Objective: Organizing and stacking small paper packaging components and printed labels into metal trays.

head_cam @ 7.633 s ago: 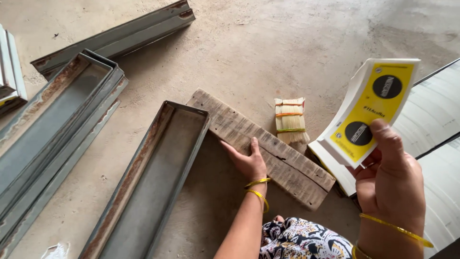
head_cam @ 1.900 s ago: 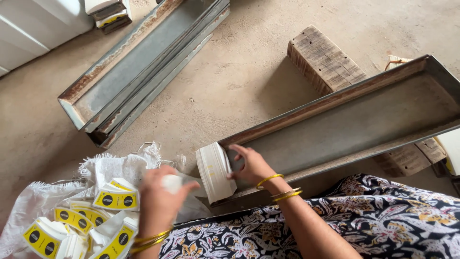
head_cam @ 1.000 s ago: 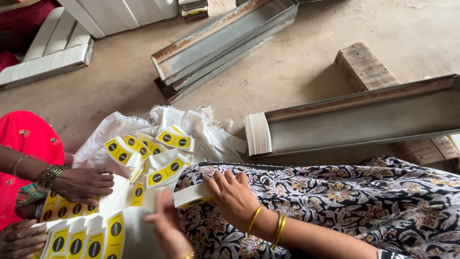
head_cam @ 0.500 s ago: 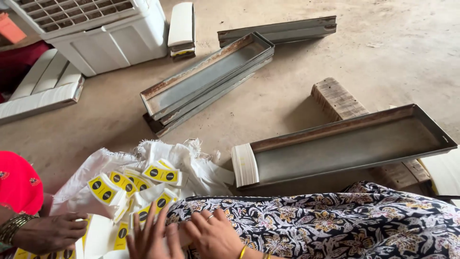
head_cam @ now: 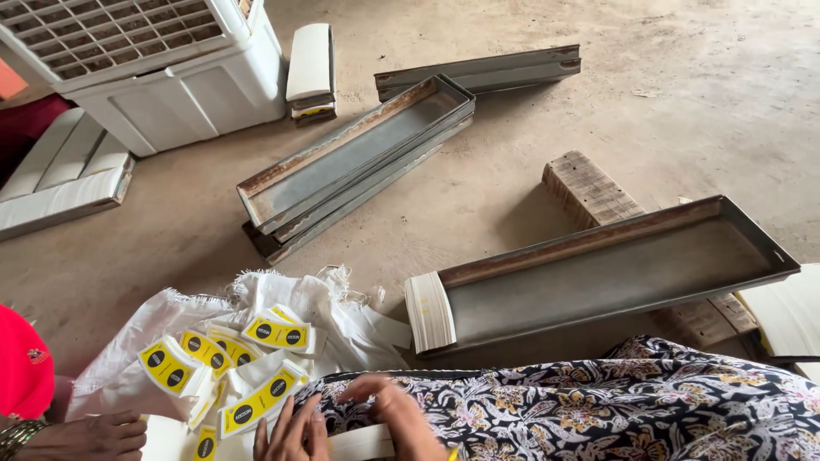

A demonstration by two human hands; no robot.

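Metal trays and white casings on a bare concrete floor (head_cam: 709,102)

The long grey metal tray (head_cam: 598,282) lies nearest, one end propped on a weathered wooden block (head_cam: 589,188) behind it. Up and to the left of that tray sits a nested stack of rusty-edged trays (head_cam: 359,158), with a single metal channel (head_cam: 478,70) beyond. Further left of the tray stand a white air cooler (head_cam: 162,68), a small pile of white panels (head_cam: 309,64) and flat white slatted panels (head_cam: 60,175). Well left of the tray, low down, a co-worker's red sleeve (head_cam: 21,371) shows.
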